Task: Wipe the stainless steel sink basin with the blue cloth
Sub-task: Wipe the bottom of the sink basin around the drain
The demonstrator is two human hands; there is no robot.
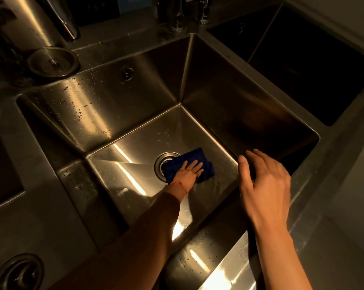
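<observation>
The stainless steel sink basin (197, 130) fills the middle of the view, deep and square, with water drops on its walls. On its floor lies the folded blue cloth (206, 164), partly covering the round drain (162, 162). My left hand (189, 171) presses flat on the cloth with straight fingers; a thin red string circles the wrist. My right hand (264, 181) hovers over the basin's front right edge, fingers relaxed and spread, holding nothing.
A second basin (302, 65) lies at the right and another at the left edge. A round metal lid (53, 62) sits on the back ledge under the faucet spout (66, 24). A round metal drain piece (15, 273) shows at the bottom left.
</observation>
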